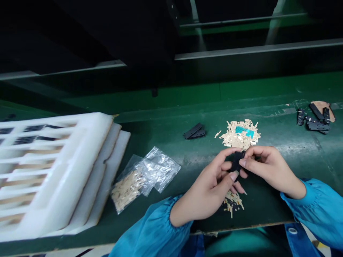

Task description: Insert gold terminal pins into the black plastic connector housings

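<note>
My left hand (206, 189) and my right hand (268, 167) meet over the green bench top (166, 214), both pinched on one small black flat part (236, 162). The part is mostly hidden by my fingers. Under my hands lies a small scatter of tan strips (233, 204). Just beyond my fingers sits a larger heap of tan strips (238, 137) with teal bits (244, 131) on top.
A stack of white foam trays (80, 171) with slots fills the left. Clear plastic bags (150, 171), one with tan strips, lie beside it. Two black flat parts (194, 131) rest mid-bench; several more black parts (316, 119) lie far right.
</note>
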The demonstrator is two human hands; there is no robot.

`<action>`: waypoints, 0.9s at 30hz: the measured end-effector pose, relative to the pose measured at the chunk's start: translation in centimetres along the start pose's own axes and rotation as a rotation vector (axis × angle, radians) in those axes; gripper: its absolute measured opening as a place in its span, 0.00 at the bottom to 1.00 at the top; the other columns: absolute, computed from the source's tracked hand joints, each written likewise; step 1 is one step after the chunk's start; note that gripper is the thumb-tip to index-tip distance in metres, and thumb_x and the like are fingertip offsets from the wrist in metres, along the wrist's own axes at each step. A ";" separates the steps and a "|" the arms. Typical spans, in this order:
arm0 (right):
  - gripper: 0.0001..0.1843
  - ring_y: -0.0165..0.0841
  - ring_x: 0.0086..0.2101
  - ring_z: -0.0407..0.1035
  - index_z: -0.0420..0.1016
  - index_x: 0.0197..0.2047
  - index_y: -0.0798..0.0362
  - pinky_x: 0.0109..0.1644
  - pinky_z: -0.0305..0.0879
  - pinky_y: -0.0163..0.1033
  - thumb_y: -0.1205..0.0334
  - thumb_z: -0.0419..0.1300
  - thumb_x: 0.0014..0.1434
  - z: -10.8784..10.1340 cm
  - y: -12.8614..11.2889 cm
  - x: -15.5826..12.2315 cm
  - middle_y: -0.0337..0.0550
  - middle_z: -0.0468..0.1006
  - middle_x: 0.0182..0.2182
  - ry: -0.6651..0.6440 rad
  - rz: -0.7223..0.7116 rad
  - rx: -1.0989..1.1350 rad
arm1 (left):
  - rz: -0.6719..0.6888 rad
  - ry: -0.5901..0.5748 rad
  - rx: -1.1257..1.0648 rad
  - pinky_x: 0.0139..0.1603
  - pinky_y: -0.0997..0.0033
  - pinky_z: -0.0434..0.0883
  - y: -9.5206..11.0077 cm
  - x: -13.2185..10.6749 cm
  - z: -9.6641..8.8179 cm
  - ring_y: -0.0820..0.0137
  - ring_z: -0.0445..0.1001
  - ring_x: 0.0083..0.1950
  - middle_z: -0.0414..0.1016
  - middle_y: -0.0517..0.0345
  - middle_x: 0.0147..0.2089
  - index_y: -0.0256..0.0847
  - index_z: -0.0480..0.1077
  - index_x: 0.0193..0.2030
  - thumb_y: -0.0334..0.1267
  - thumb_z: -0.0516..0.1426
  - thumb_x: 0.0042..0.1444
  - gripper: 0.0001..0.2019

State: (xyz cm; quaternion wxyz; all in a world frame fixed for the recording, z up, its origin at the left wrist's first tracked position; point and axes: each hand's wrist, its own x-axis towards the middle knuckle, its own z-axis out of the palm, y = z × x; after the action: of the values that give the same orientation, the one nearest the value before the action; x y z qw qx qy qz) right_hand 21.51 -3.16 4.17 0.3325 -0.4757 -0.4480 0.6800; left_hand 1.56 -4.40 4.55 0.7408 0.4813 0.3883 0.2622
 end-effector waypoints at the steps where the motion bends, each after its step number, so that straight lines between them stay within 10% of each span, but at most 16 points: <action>1: 0.14 0.31 0.25 0.68 0.72 0.28 0.51 0.33 0.63 0.39 0.55 0.65 0.62 0.0 0.0 0.0 0.39 0.78 0.21 0.004 -0.012 -0.006 | -0.002 -0.003 -0.001 0.37 0.71 0.77 0.0 0.1 0.0 0.68 0.82 0.37 0.74 0.54 0.44 0.45 0.56 0.70 0.36 0.54 0.71 0.23; 5: 0.15 0.30 0.24 0.64 0.71 0.26 0.51 0.31 0.61 0.38 0.56 0.65 0.63 0.2 0.2 -0.2 0.37 0.74 0.21 0.076 -0.100 -0.116 | -0.034 0.023 -0.049 0.36 0.72 0.76 -0.2 0.5 0.2 0.69 0.82 0.35 0.76 0.56 0.40 0.42 0.60 0.64 0.43 0.55 0.71 0.18; 10: 0.14 0.31 0.26 0.62 0.75 0.28 0.52 0.29 0.58 0.38 0.55 0.67 0.63 -0.3 0.8 0.1 0.39 0.72 0.26 0.122 -0.245 -0.290 | -0.066 0.046 -0.044 0.27 0.77 0.69 -0.4 1.0 0.0 0.77 0.71 0.23 0.69 0.63 0.26 0.38 0.66 0.34 0.51 0.56 0.69 0.19; 19: 0.16 0.32 0.29 0.64 0.77 0.38 0.51 0.30 0.60 0.37 0.49 0.73 0.57 -1.6 0.9 0.6 0.39 0.72 0.30 -0.087 -0.255 -0.163 | -0.051 0.015 -0.107 0.25 0.77 0.63 0.2 0.8 -0.3 0.78 0.63 0.21 0.66 0.65 0.22 0.38 0.67 0.33 0.53 0.58 0.67 0.20; 27: 0.15 0.31 0.27 0.61 0.75 0.32 0.50 0.28 0.58 0.38 0.51 0.73 0.58 -0.4 0.5 0.1 0.38 0.70 0.27 0.007 -0.351 -0.273 | -0.048 -0.018 -0.099 0.24 0.77 0.62 0.5 0.9 -0.3 0.78 0.62 0.21 0.65 0.65 0.22 0.39 0.65 0.31 0.54 0.58 0.66 0.20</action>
State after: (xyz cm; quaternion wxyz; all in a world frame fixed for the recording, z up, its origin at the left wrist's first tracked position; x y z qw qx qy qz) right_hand 21.80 -3.15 3.59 0.3802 -0.4333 -0.6106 0.5430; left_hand 1.82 -3.40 4.64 0.7731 0.4370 0.3799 0.2588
